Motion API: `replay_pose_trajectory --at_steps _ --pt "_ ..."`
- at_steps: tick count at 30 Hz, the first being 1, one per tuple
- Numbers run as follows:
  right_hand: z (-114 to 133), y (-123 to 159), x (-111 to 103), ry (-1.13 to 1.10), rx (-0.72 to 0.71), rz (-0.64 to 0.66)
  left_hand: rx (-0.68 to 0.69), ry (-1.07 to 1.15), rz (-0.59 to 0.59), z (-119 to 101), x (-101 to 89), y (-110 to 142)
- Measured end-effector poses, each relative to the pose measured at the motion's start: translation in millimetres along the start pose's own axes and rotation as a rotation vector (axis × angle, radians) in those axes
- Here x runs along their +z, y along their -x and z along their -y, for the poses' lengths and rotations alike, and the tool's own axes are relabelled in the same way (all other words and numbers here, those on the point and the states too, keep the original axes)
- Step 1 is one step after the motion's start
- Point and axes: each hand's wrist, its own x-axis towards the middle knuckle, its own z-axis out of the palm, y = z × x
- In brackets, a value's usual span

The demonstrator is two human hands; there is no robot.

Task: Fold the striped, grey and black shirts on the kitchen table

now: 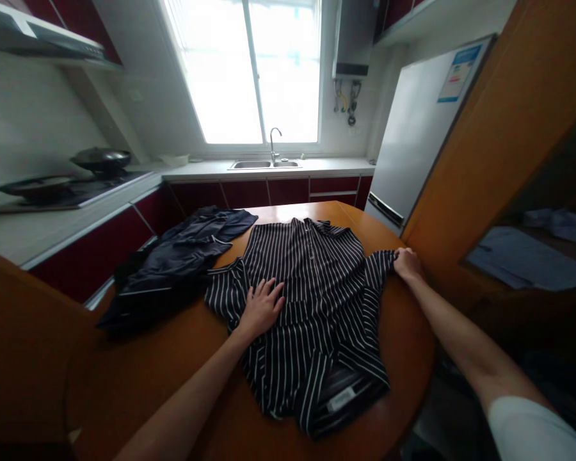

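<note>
A black shirt with white stripes (312,288) lies spread on the round wooden table (196,358), its collar end with a pale label towards me. My left hand (263,308) rests on the left part of the shirt, fingers spread and lying flat. Out at the table's right side, my right hand (408,263) pinches the end of the shirt's right sleeve, which is pulled outward. The left sleeve lies bent on the wood. Some creases run through the cloth near the right sleeve.
Dark folded clothes (177,256) lie in a pile at the table's left. Behind are a counter with a sink (264,164), a stove with a pan (100,159), and a fridge (422,128) at the right. An orange wooden panel (484,160) stands close to my right arm.
</note>
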Motion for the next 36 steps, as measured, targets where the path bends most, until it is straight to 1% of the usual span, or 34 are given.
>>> replay_pose_trajectory --at_steps 2,4,6,7,10,12,13,15,17,20,23,25,27,28,30,34,36 --pt "-3.1 -0.4 -7.5 0.013 0.049 0.001 0.0 0.015 -0.006 -1.1 -1.6 0.5" --pt "6.6 10.2 -8.7 0.03 0.01 -0.041 0.01 0.037 -0.014 -0.5 -5.0 0.4" --pt "26.9 32.4 -5.3 0.024 -0.123 -0.103 0.013 0.048 -0.022 3.4 -11.2 -0.2" --pt "38.9 47.2 -2.8 0.0 -0.202 -0.113 0.004 0.044 -0.034 6.8 -15.6 -0.6" --pt "68.9 98.5 4.1 -0.124 -0.429 -0.018 -0.053 0.018 -0.101 20.1 -33.0 1.1" --pt "75.5 129.5 6.4 -0.17 -0.557 -0.007 -0.054 0.033 -0.115 27.4 -46.4 7.4" --pt "73.8 141.6 6.8 -0.174 -0.595 -0.005 -0.032 0.056 -0.097 29.4 -52.7 12.7" --pt "61.4 157.2 6.9 -0.146 -0.627 0.0 0.043 0.11 -0.029 29.4 -62.5 27.3" --pt "41.3 162.1 6.3 -0.088 -0.599 0.007 0.098 0.16 0.039 25.9 -67.5 45.3" --pt "9.6 159.3 4.5 -0.008 -0.497 0.006 0.086 0.206 0.077 21.7 -66.7 70.5" --pt "-9.6 157.9 0.4 -0.017 -0.398 0.049 -0.022 0.208 0.017 25.6 -60.2 84.8" --pt "-13.1 160.0 -4.5 -0.07 -0.344 0.113 -0.114 0.202 -0.044 30.7 -55.7 88.2" --pt "-12.1 162.6 -11.2 -0.126 -0.3 0.139 -0.16 0.239 -0.063 34.1 -53.2 89.0" --pt "-11.1 163.7 -15.1 -0.143 -0.28 0.123 -0.165 0.27 -0.065 34.5 -53.3 89.1" --pt "-10.8 165.1 -23.5 -0.151 -0.247 0.044 -0.169 0.323 -0.086 32.8 -56.0 90.3" --pt "-21.2 172.3 -36.8 -0.1 -0.211 -0.136 -0.221 0.333 -0.246 28.1 -65.5 100.2" --pt "-30.9 180.5 -38.6 -0.072 -0.195 -0.148 -0.246 0.322 -0.307 29.2 -67.0 110.1"
